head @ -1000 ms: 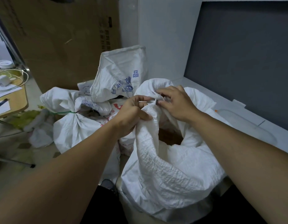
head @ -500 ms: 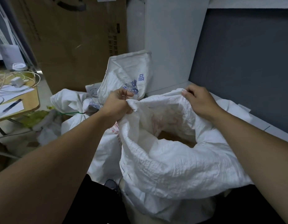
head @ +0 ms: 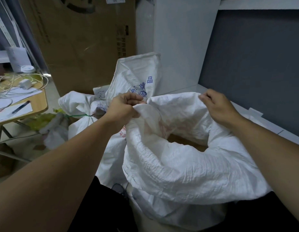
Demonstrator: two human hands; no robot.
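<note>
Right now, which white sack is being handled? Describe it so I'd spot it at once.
Start at the grey wall panel on the right; just in front of it, nearest the camera, sits a white woven sack. Unlike the tied sack with its green tie and the blue-printed sack behind, its mouth gapes open, held at the rim by the left hand and right hand.

You've got the open sack [head: 179,173] right in front, the tied sack [head: 73,102] behind-left of it, the table [head: 43,101] further left.
</note>
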